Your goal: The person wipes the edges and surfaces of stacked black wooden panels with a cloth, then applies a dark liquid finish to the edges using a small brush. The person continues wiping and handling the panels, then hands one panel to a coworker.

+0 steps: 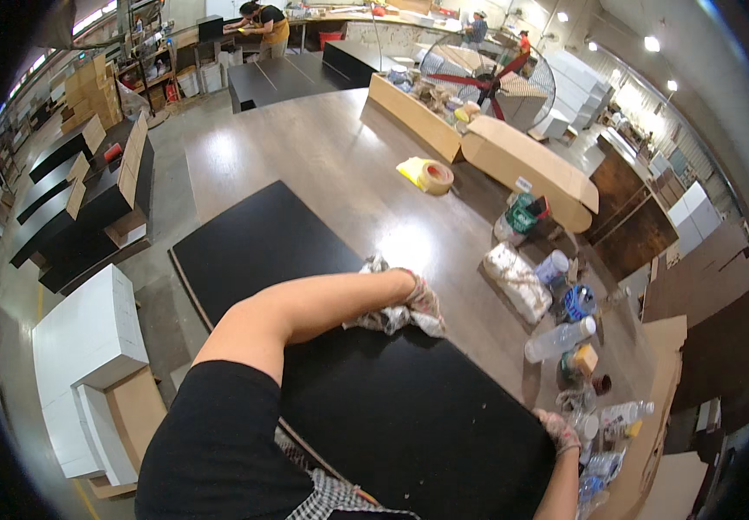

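A long black panel lies across the brown worktable, running from the far left to my near right. My left arm reaches over it, and my gloved left hand presses a crumpled whitish rag onto the panel near its far long edge. Part of that rag is hidden behind my forearm. At the panel's right end my gloved right hand grips the edge near the corner, its fingers partly hidden. Small pale specks dot the black surface.
Bottles, a stained white block and cans crowd the table's right side. Farther back are a tape roll, a wooden tray, a cardboard piece and a fan. White boxes stand left; people work behind.
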Demonstrator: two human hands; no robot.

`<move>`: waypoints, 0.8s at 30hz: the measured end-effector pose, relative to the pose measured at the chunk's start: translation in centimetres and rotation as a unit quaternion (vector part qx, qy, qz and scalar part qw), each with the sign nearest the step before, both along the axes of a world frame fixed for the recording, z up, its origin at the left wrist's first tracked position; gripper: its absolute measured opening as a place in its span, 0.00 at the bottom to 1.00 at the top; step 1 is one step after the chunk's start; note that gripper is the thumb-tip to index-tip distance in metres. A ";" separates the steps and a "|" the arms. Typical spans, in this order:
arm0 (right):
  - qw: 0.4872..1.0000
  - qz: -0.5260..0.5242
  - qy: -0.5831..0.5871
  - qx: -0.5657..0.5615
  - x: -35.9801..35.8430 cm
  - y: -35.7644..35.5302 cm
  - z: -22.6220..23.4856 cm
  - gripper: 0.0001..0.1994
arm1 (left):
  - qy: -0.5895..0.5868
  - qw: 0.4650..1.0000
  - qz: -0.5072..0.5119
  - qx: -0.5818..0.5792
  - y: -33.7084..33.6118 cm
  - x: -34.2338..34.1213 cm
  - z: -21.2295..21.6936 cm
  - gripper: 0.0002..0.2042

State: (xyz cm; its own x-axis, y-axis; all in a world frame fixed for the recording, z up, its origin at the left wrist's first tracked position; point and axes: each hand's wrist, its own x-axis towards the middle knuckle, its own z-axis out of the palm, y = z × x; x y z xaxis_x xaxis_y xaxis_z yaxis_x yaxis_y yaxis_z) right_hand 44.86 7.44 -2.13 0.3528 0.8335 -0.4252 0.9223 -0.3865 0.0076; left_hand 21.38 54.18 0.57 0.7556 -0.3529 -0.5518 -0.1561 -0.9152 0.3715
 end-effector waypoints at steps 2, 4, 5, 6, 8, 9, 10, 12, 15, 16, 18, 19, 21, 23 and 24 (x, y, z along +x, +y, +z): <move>0.997 -0.065 0.025 0.029 -1.4 -1.2 0.1 0.12 | 0.058 0.991 0.102 -0.059 -0.3 -0.1 -0.5 0.26; 0.998 -0.039 0.020 0.053 -3.8 -2.3 0.5 0.12 | 0.036 0.989 0.138 -0.030 -1.2 -0.6 -0.4 0.25; 0.997 -0.043 0.024 0.057 -5.0 -2.8 0.9 0.12 | -0.004 0.992 0.128 -0.002 -1.7 -1.1 0.0 0.24; 0.996 -0.041 0.032 0.070 -6.3 -3.4 1.2 0.13 | -0.014 0.992 0.117 0.047 -2.6 -1.7 0.4 0.24; 0.995 -0.015 0.069 0.075 -8.4 -4.4 1.6 0.12 | -0.020 0.986 0.166 0.010 -4.3 -3.0 1.6 0.26; 0.995 -0.013 0.074 0.064 -8.9 -4.6 1.7 0.12 | -0.011 0.982 0.188 0.002 -5.2 -3.5 2.2 0.28; 0.991 -0.047 0.091 0.083 -9.6 -5.2 1.9 0.11 | -0.114 0.979 0.171 0.002 -6.1 -4.3 2.8 0.25; 0.992 -0.093 0.072 0.046 -10.2 -5.7 1.8 0.12 | -0.193 0.959 0.206 -0.022 -7.3 -6.0 4.0 0.24; 0.989 -0.134 0.032 0.050 -10.5 -5.9 1.7 0.14 | -0.390 0.850 0.310 -0.172 -8.6 -8.8 6.1 0.17; 0.988 -0.140 0.021 0.065 -10.7 -5.8 1.7 0.15 | -0.426 0.776 0.373 -0.277 -9.0 -9.8 7.0 0.15; 0.965 -0.234 0.064 0.103 -11.1 -5.3 2.1 0.19 | -0.468 0.673 0.413 -0.396 -10.2 -11.7 9.0 0.12; 0.956 -0.257 0.083 0.116 -11.5 -5.0 2.4 0.21 | -0.492 0.655 0.396 -0.415 -10.8 -12.8 10.0 0.12; 0.941 -0.283 0.116 0.143 -12.2 -4.5 3.1 0.25 | -0.665 0.633 0.229 -0.323 -11.6 -15.7 10.6 0.10; 0.928 -0.309 0.132 0.159 -12.9 -4.2 3.7 0.26 | -0.618 0.734 0.129 -0.251 -14.1 -19.0 9.0 0.15; 0.919 -0.333 0.134 0.162 -13.2 -4.1 3.9 0.26 | -0.550 0.822 0.073 -0.129 -15.0 -20.7 7.6 0.22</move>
State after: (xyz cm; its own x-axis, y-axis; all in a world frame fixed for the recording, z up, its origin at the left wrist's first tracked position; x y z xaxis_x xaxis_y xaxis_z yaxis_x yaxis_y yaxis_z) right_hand 31.64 3.35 1.81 0.7495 0.5694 -0.3376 0.4332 -0.8075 -0.4003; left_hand 0.68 39.19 8.21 0.7918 -0.2112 0.5732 -0.4221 -0.8674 0.2634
